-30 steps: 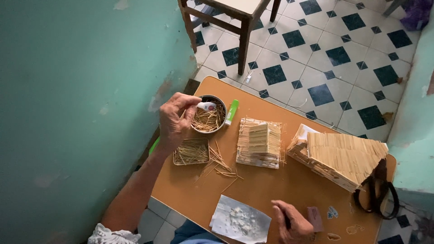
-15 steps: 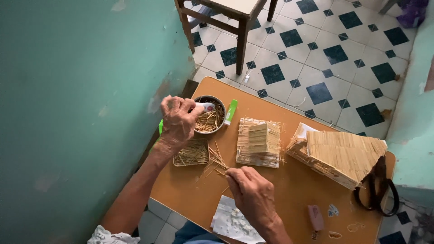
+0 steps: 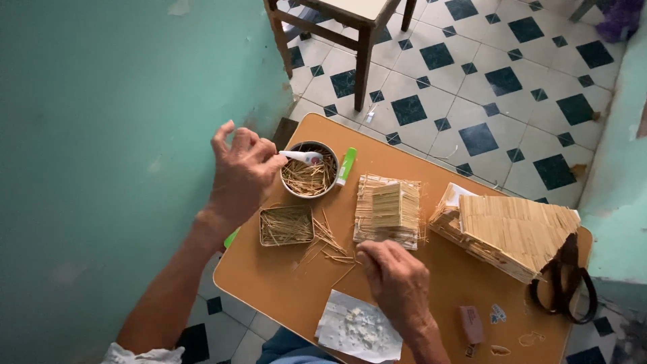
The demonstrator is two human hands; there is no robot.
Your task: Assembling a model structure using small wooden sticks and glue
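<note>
Head view looks down on a tan desk (image 3: 269, 283); on its right side stands a stick-built house roof (image 3: 515, 229); mid-desk lies a flat panel of sticks (image 3: 389, 209); near the front edge lies white paper with glue blobs (image 3: 357, 327); the left hand (image 3: 242, 174) pinches a white spoon (image 3: 303, 157) over a round bowl of sticks (image 3: 309, 176); the right hand (image 3: 399, 280), fingers curled, pinches at loose sticks (image 3: 330, 241) beside a square tin (image 3: 286, 226).

chair (image 3: 350, 27): cut by top edge | right hand (image 3: 397, 283): fingertips' contact unclear
</note>
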